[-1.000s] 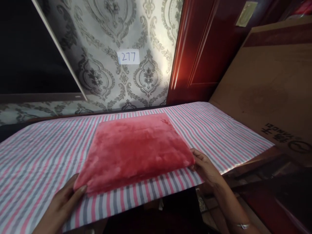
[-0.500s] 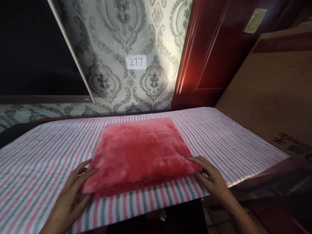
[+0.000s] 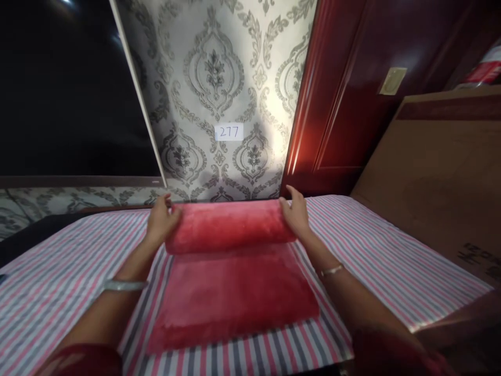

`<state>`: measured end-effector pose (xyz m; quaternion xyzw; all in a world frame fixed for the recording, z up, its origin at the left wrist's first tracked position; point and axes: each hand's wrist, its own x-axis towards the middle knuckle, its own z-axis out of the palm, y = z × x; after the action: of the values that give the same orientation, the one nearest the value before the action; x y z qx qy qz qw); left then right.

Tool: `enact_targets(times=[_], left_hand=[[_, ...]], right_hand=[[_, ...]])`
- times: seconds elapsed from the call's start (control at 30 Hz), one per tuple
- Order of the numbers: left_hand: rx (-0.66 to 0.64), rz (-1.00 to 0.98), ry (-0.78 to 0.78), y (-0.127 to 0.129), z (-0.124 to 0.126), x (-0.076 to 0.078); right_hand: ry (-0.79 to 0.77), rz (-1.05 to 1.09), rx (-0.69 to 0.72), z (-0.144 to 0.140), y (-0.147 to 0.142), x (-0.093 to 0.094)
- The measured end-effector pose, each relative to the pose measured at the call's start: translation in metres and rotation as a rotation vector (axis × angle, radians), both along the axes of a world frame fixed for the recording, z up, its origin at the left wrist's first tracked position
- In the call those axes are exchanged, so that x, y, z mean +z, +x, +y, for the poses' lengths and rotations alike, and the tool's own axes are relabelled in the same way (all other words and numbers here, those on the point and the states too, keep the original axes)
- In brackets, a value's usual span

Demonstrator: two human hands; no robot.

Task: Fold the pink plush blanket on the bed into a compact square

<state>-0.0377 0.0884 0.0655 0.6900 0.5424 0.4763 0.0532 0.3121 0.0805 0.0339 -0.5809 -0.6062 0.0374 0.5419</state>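
Note:
A red plush cloth (image 3: 235, 292) lies on the striped sheet (image 3: 50, 282). Its far edge is lifted and curled toward me in a thick fold. My left hand (image 3: 160, 222) grips the left end of that fold. My right hand (image 3: 295, 214) grips the right end. Both arms stretch forward along the cloth's two sides, each with a bangle at the wrist. The near part of the cloth still lies flat.
Patterned wallpaper with a paper tag reading 277 (image 3: 229, 132) is straight ahead. A dark screen (image 3: 66, 94) fills the upper left. A red-brown door (image 3: 352, 89) stands at the right, with a large cardboard box (image 3: 442, 177) beside the sheet's right edge.
Both hands left the cloth's near corners, reached to its far edge and took hold of it, folding it back toward me. The camera has tilted up and closer.

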Motion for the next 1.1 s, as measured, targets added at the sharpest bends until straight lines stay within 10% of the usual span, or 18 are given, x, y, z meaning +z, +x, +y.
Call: enact_targets(times=[0.13, 0.3, 0.63, 0.8, 1.1], left_hand=[[-0.108, 0.477, 0.013, 0.023, 0.007, -0.039], [-0.118, 0.69, -0.169, 0.028, 0.008, -0.088], [-0.204, 0.664, -0.112, 0.018, 0.0, -0.08], [-0.091, 0.508, 0.019, -0.024, -0.052, -0.082], [0.054, 0.076, -0.462, -0.062, -0.16, -0.133]], right_hand=[[-0.069, -0.591, 0.09, -0.008, -0.03, -0.037], [-0.289, -0.679, 0.132, -0.007, -0.031, -0.07], [-0.242, -0.549, 0.242, -0.007, -0.013, -0.066], [-0.1, -0.127, 0.146, -0.066, 0.026, -0.085], [-0.393, 0.273, 0.13, -0.176, 0.038, -0.118]])
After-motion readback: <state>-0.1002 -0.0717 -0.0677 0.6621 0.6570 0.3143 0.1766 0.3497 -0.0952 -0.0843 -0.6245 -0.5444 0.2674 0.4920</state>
